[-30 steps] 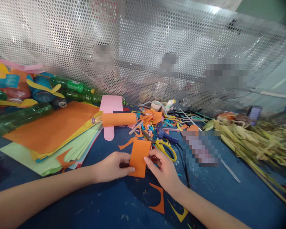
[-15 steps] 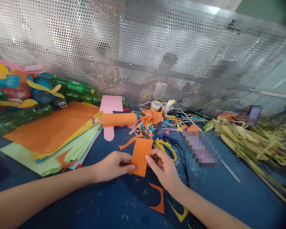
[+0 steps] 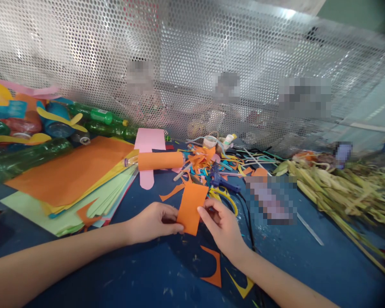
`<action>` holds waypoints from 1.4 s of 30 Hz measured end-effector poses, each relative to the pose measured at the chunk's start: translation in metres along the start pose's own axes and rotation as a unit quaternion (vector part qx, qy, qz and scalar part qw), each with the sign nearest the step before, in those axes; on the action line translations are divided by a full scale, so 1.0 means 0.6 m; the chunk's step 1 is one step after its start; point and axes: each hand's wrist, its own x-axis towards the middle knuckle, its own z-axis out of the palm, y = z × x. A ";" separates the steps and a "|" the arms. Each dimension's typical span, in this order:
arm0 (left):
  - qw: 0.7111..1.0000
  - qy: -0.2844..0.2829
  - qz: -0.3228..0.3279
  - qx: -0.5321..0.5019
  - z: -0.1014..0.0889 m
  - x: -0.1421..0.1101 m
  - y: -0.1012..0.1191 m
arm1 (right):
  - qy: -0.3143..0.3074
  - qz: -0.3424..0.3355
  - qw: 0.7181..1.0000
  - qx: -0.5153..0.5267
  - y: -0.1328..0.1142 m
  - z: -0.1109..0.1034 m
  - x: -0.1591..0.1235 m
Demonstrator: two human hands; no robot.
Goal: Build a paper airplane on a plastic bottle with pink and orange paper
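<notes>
Between my hands, above the blue table, is an orange paper rectangle [image 3: 192, 208]. My left hand [image 3: 157, 220] pinches its lower left edge, thumb in front and fingers behind. At the right edge my right hand [image 3: 221, 224] grips it between thumb and curled fingers. Yellow-handled scissors [image 3: 232, 201] lie just behind my right hand, partly hidden by it. Beyond the paper, a bottle wrapped in orange paper [image 3: 160, 161] rests across a pink paper piece [image 3: 146, 182]. An orange cut-out scrap [image 3: 216, 269] and a yellow scrap [image 3: 244, 288] lie below my hands.
Stacked coloured paper [image 3: 73, 171] lies at left, with green bottles [image 3: 28, 158] behind it. A blue glue gun [image 3: 224, 182] and its cable sit beside a pile of scraps [image 3: 202, 160]. Dry husks [image 3: 333, 192] cover the right side. A perforated metal screen [image 3: 192, 55] stands behind.
The orange rectangle has shifted slightly up and right and tilted a little more clockwise. Both hands keep hold of it and have barely moved.
</notes>
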 end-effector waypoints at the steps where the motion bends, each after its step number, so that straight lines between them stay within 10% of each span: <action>1: 1.000 0.011 -0.001 0.017 -0.001 0.001 0.000 | 0.002 0.000 1.000 0.001 -0.001 0.000 0.000; 11: 0.994 0.045 -0.049 -0.081 0.006 0.006 -0.013 | -0.012 0.059 0.997 0.045 -0.011 -0.001 0.014; 19: 0.978 0.107 -0.048 -0.173 0.005 0.010 -0.005 | -0.162 0.055 0.983 0.066 -0.015 0.005 0.004; 42: 0.986 0.062 -0.015 -0.154 0.008 0.005 -0.013 | -0.135 0.042 0.989 -0.043 -0.002 0.019 0.000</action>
